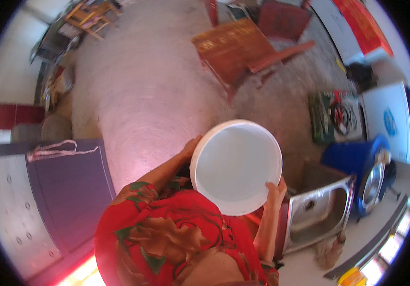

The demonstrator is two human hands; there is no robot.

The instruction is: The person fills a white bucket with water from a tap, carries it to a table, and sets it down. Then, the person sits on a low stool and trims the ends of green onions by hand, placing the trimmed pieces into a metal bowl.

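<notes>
a right hand [275,193] clamps a white tub [238,164], likely light, stiff and best held at opposite sides, the left hand [193,145] too hidden to tell its grip.

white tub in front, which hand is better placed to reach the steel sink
Probably the right hand: it grips the white tub nearer the steel sink, while the left hand is on the opposite side.

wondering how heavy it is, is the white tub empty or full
Looks empty: the white tub shows only a plain, pale interior, though clear water can't be ruled out.
</notes>
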